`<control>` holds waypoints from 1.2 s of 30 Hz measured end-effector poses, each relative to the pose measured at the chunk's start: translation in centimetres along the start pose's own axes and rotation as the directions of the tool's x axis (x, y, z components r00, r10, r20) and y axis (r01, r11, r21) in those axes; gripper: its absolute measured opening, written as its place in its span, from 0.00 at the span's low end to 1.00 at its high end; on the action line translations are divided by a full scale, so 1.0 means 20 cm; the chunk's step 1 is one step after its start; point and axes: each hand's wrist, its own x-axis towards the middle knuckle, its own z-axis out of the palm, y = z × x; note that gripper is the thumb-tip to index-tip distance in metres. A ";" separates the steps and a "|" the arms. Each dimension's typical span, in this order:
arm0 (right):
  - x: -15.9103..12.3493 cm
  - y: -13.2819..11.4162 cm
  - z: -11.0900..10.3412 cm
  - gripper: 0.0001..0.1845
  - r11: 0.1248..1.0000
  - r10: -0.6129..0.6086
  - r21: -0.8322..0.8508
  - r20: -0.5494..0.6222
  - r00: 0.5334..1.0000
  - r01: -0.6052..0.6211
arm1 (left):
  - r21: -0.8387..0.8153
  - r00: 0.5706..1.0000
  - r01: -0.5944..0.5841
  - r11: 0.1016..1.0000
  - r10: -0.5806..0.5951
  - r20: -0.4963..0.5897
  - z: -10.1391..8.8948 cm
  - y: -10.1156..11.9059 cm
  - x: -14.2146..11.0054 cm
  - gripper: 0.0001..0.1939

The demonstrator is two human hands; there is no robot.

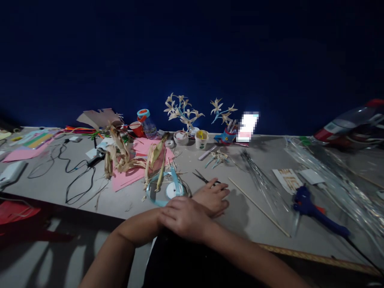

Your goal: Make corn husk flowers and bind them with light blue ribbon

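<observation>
My left hand (212, 198) reaches in from the lower left and lies palm down on the table, fingers apart. Just beyond its fingers is a pair of scissors (201, 176), its dark handles partly hidden by the hand. My right hand (181, 219) crosses over and is closed on my left wrist, its fingers curved over the top. To the left of both hands lies a roll of light blue ribbon (175, 189), partly unwound. Dried corn husks (120, 158) rest on pink paper (127, 180) farther left. A thin stick (259, 207) lies right of my left hand.
Husk flowers on blue stems (181, 110) stand at the back near paper cups (202, 140). A blue glue gun (312, 212), wires (264, 176) and clear plastic wrapping (336, 172) lie right. Bottles (345, 122) lean at the far right. A black cable (79, 184) loops on the left.
</observation>
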 end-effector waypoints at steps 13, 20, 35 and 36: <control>-0.44 0.28 -0.41 0.21 0.775 0.622 0.338 -0.266 0.736 -0.533 | -0.433 0.581 0.569 0.700 -0.714 -0.390 -0.38 -0.35 -0.63 0.14; -0.55 0.36 -0.30 0.18 0.810 0.521 -0.080 -0.356 0.776 -0.581 | -0.153 0.258 0.913 0.378 -0.826 -0.500 -0.30 -0.63 -1.00 0.12; -0.50 0.28 -0.22 0.15 0.853 0.520 0.068 -0.181 0.835 -0.517 | -0.794 -0.102 0.356 0.492 -0.824 -0.557 -0.48 -0.33 -0.91 0.15; -0.46 0.26 -0.22 0.16 0.856 0.515 0.122 -0.139 0.846 -0.502 | -0.830 -0.007 0.325 0.454 -0.876 -0.482 -0.46 -0.27 -0.84 0.15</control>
